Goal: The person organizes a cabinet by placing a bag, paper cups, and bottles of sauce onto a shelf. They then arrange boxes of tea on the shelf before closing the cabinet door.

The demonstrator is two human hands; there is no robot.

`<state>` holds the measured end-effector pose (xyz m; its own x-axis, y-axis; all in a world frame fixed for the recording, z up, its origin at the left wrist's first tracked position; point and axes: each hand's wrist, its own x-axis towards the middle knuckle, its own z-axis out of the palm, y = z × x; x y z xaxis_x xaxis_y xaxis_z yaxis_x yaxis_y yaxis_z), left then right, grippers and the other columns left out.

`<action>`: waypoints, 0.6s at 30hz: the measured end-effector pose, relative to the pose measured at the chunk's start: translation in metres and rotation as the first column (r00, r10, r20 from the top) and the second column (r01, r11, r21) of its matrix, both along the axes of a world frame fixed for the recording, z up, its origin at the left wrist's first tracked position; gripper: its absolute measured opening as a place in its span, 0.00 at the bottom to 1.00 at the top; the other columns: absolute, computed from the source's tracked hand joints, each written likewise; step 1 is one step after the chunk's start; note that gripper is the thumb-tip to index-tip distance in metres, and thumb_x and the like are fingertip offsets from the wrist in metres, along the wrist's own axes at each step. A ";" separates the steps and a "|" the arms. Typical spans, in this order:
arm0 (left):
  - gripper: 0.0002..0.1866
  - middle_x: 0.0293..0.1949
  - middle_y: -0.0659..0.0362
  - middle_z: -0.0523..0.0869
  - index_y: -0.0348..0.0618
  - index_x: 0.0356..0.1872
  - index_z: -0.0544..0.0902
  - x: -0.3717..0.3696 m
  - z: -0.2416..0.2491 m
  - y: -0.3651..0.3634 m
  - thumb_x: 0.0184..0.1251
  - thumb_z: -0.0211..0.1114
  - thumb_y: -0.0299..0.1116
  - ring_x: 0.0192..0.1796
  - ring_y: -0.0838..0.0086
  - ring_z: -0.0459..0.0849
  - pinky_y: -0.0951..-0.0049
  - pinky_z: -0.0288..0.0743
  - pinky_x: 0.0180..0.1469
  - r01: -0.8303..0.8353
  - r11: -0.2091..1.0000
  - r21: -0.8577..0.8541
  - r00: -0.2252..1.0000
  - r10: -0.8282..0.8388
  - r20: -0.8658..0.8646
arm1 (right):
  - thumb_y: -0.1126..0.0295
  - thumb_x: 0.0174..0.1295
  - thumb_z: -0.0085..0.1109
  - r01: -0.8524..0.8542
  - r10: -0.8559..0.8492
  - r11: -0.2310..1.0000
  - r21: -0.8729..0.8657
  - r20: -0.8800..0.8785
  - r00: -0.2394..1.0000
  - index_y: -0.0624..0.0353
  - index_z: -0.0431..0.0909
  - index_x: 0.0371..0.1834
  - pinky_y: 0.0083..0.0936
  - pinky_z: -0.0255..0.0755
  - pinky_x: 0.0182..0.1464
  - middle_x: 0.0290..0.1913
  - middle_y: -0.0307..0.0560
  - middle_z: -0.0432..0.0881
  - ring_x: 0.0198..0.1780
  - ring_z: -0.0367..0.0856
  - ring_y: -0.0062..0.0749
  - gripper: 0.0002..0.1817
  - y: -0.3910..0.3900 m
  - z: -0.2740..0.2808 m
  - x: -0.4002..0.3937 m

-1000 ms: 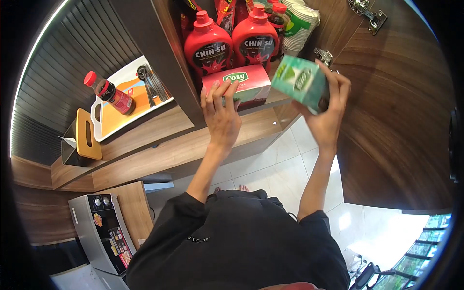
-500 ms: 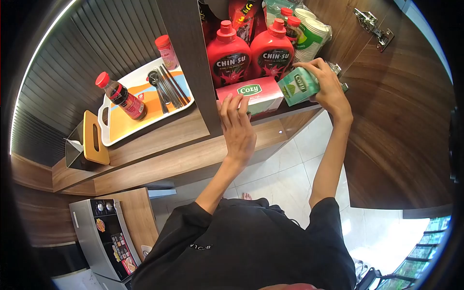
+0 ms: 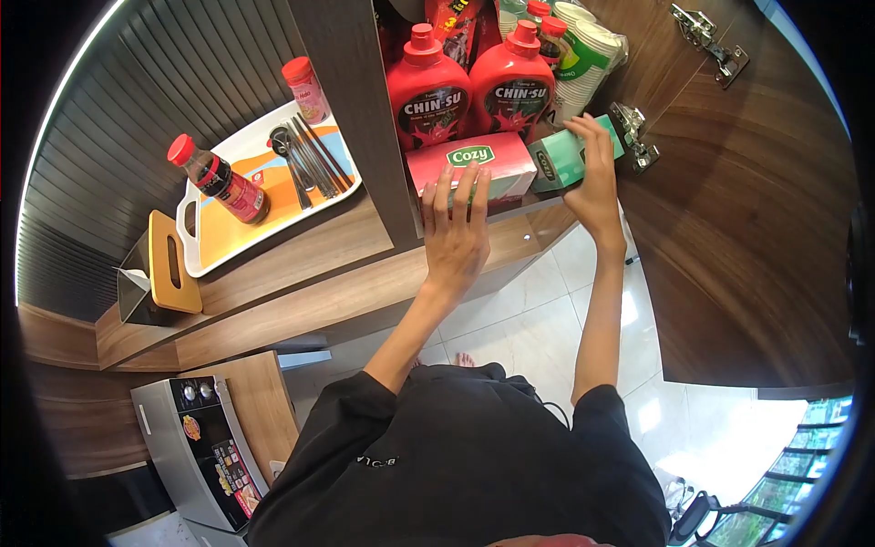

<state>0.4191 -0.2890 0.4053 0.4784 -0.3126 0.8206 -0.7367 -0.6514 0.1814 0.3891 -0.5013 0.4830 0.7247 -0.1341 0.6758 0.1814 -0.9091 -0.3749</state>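
A pink Cozy tea box [image 3: 497,164] lies at the front of the cupboard shelf. The fingers of my left hand [image 3: 456,232] are stretched out and rest against its top and front. To its right is a green Cozy tea box [image 3: 570,157], its labelled end turned toward the pink one. My right hand [image 3: 597,196] grips the green box, fingers over its top; the thumb is partly hidden. Behind the boxes stand two red Chin-Su sauce bottles, a left one [image 3: 428,91] and a right one [image 3: 512,91].
Stacked paper cups [image 3: 583,64] and small red-capped bottles [image 3: 550,38] stand deeper in the cupboard. Its open door [image 3: 738,228] swings out at right. At left, a tray [image 3: 223,260] carries a sauce bottle [image 3: 223,182], a jar and cutlery, near a tissue box [image 3: 173,269].
My right hand has turned the green tea box, so its label end now faces left, and it sits beside the pink box. My left hand stays on the pink box, fingers straighter.
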 end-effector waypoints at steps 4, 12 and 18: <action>0.34 0.71 0.60 0.73 0.46 0.71 0.74 0.000 0.001 0.000 0.60 0.70 0.26 0.76 0.59 0.64 0.50 0.53 0.77 0.009 0.999 -0.048 1.000 -0.009 0.002 | 0.79 0.41 0.75 -0.045 0.040 0.997 -0.068 -0.079 0.996 0.44 0.74 0.72 0.47 0.51 0.80 0.76 0.43 0.71 0.77 0.64 0.43 0.47 0.000 -0.001 -0.019; 0.34 0.71 0.60 0.72 0.47 0.71 0.73 -0.004 0.002 -0.007 0.61 0.69 0.24 0.76 0.58 0.63 0.50 0.53 0.78 -0.004 0.997 -0.073 1.000 0.004 0.005 | 0.55 0.51 0.77 -0.076 0.063 0.989 -0.128 -0.100 0.993 0.42 0.79 0.70 0.43 0.49 0.77 0.73 0.42 0.74 0.77 0.64 0.38 0.38 -0.014 -0.007 0.001; 0.36 0.71 0.59 0.72 0.47 0.71 0.72 -0.001 -0.002 -0.009 0.59 0.71 0.24 0.76 0.58 0.63 0.48 0.52 0.78 -0.068 0.997 -0.018 0.998 0.069 0.014 | 0.46 0.44 0.81 -0.109 0.109 0.994 -0.020 -0.013 0.994 0.45 0.87 0.57 0.40 0.52 0.71 0.57 0.36 0.81 0.65 0.73 0.31 0.34 -0.003 -0.008 0.008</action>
<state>0.4178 -0.2979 0.4030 0.4861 -0.2648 0.8328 -0.6931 -0.6972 0.1829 0.3967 -0.5039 0.4750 0.7420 -0.0396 0.6692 0.2759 -0.8918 -0.3587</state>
